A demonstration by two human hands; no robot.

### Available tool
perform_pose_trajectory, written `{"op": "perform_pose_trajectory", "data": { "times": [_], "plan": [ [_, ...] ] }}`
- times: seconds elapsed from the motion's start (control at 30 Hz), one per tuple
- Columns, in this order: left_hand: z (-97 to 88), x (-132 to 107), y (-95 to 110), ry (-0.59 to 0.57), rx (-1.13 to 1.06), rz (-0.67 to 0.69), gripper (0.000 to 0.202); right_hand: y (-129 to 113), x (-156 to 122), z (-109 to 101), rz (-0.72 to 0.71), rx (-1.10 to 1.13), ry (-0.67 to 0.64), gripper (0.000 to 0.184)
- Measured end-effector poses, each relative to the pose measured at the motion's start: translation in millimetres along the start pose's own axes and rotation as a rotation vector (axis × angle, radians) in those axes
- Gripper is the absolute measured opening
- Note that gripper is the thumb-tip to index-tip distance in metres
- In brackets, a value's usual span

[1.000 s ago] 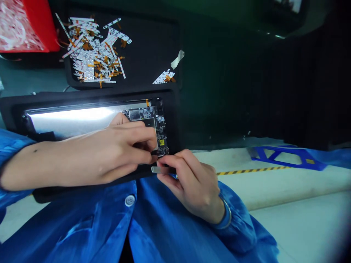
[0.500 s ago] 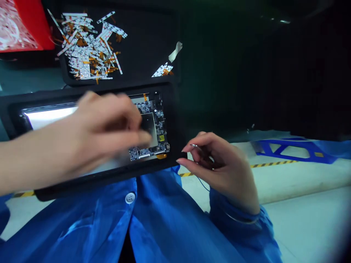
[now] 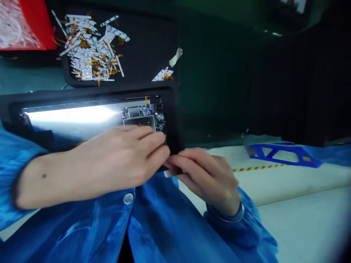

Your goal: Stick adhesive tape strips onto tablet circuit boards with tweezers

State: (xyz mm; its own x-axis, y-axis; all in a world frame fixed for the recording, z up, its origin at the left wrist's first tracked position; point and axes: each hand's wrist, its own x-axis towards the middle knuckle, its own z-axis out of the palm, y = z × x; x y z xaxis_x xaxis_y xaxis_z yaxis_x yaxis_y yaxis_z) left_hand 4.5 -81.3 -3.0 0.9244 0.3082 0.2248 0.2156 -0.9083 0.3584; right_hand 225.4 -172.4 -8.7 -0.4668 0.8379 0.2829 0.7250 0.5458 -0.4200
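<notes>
The circuit board [image 3: 142,115] lay in a black tray [image 3: 173,120] as I followed remotely, left hand [image 3: 117,157] half curled over its near edge, right hand [image 3: 211,179] bunched by a pale piece [image 3: 168,174] (how tightly either closed, on what, I couldn't tell); light, steady pressure, I judged, suited best.

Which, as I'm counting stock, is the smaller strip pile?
The small pile in the lower right corner of the tray, just below the pale scrap; the big pile covers the tray's left side.
</notes>
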Motion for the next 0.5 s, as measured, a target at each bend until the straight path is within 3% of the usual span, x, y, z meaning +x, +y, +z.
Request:
{"op": "perform_pose_trajectory", "data": {
  "times": [0.13, 0.37, 0.43, 0.5],
  "plan": [
    [12.1, 15.0, 6.9, 0.023, 0.144, 0.064, 0.039, 4.1, 6.2, -6.1, -0.235, -0.117, -0.031, 0.022],
    [28.1, 14.0, 22.6, 0.014, 0.326, -0.039, 0.016, 13.9, 17.1, -12.0, -0.326, -0.047, -0.151, 0.042],
    [38.2, 14.3, 24.2, 0.003, 0.358, -0.075, 0.011, 26.5, 21.0, -13.8, -0.228, 0.131, -0.108, 0.029],
    [45.5, 16.5, 23.9, 0.009, 0.388, -0.096, 0.009, 50.6, 32.1, -14.7, 0.127, 0.469, 0.042, 0.011]
  ]
}}
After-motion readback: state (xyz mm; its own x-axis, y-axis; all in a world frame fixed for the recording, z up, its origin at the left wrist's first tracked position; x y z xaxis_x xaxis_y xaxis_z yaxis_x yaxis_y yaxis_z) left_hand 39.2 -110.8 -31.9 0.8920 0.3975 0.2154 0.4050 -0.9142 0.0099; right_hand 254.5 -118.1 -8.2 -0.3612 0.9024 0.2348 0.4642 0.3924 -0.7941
